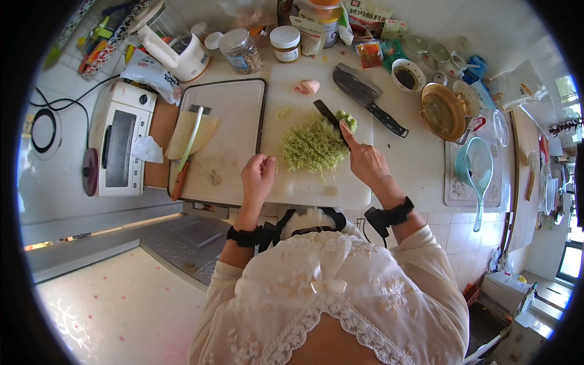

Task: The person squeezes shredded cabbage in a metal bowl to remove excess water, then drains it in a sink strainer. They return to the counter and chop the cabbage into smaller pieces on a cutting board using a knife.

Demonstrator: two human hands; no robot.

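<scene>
My right hand (367, 160) grips a kitchen knife (327, 112) with a dark blade, its index finger stretched along the back of the blade. The blade lies between a heap of finely chopped green cabbage (312, 146) and a small clump of leaves (347, 119) on a white cutting board (292, 189). My left hand (258, 173) is curled closed at the board's left edge, with nothing visible in it. Beyond the heap lies a piece of raw meat (307, 87). A black-handled cleaver (365, 93) rests across the board's right edge.
A dark-rimmed board (223, 137) at left bears a scallion and an orange-handled knife (180, 181). A toaster oven (123, 141) stands farther left. Jars (285, 43) line the back. At right are a bowl of dark sauce (407, 76), a brown pot (441, 112) and a light blue ladle (474, 162).
</scene>
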